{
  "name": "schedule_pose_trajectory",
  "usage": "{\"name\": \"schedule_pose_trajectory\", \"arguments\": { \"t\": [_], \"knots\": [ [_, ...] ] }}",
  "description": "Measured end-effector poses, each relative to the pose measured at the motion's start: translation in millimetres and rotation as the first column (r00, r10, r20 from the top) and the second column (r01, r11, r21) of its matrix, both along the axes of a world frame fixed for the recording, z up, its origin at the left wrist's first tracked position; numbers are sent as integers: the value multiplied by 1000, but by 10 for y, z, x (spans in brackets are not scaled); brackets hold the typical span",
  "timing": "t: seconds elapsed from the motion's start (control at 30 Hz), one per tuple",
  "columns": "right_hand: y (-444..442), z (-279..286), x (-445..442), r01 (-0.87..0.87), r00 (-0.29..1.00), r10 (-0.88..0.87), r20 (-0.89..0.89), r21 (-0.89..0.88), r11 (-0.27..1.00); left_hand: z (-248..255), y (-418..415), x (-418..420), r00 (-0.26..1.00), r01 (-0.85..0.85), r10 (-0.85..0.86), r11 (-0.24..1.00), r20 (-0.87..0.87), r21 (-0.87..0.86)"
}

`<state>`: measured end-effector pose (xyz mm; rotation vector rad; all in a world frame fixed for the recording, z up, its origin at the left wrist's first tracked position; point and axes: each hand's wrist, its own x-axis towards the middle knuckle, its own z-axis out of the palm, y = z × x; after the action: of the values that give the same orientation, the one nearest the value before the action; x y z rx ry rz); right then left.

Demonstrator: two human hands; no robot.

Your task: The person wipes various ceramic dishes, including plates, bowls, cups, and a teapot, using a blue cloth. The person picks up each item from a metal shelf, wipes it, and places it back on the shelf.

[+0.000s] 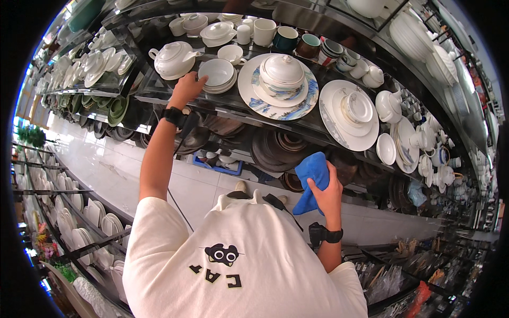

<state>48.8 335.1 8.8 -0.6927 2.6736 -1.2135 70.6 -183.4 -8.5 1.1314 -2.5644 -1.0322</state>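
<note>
At the front of the black display shelf, my left hand (187, 90) has its thumb and fingers at the left rim of a white bowl (216, 72). The bowl sits over a small stack of white dishes (222, 88), and part of my grip is hidden behind my hand. A white teapot (173, 59) stands just beyond this hand, and a white cup (230, 53) is behind the bowl. My right hand (328, 190) holds a bunched blue cloth (314, 177) in front of the shelf edge, apart from the dishes.
Right of the bowl stand a lidded tureen (283, 69) on a landscape-patterned plate (274, 114) and a stack of white plates (332, 129). Mugs (264, 31) line the back. Dark plates (262, 149) fill the lower shelf, above a blue crate (218, 169) on the floor.
</note>
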Motion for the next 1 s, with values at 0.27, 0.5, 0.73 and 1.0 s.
{"name": "schedule_pose_trajectory", "arguments": {
  "t": [0.27, 0.5, 0.73, 1.0],
  "knots": [
    [-233, 13, 116, 30, 999, -29, -22, 34, 999, 15, -155, -71, 988, 87, -102, 987, -115, -134],
    [-342, 82, 287, 116, 990, -121, 67, 64, 991, 146, -146, -74, 991, 92, -115, 958, -71, -271],
    [-297, 167, 182, 146, 989, -148, 30, 67, 987, 440, 13, 93, 981, 47, -118, 912, -153, -407],
    [-365, 242, 49, 34, 999, -33, 14, -67, 997, 791, 298, 430, 964, 14, -95, 951, -248, -308]
  ]
}}
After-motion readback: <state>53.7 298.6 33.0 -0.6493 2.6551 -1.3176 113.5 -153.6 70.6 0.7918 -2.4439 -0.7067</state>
